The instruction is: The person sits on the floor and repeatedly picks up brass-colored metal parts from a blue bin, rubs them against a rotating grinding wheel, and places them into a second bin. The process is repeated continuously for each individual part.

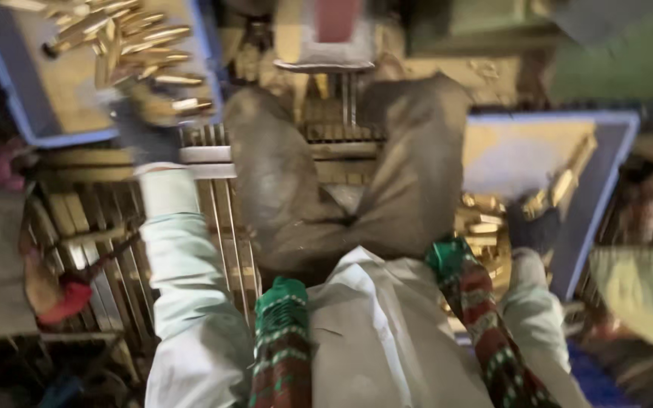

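Nearest the head camera hangs a striped scarf (pixel 285 340) over the person's pale shirt and dark-trousered knees (pixel 341 174), the person seated between two blue trays set within arm's reach on either side. The left hand (pixel 156 113), gloved and blurred, reaches into the left tray (pixel 32 113) at a heap of brass pins (pixel 137 45); whether its fingers are clenched on any cannot be told. The right hand (pixel 530 227) dips among brass pieces (pixel 485 223) beside the right tray (pixel 606 174), its grip likewise hidden.
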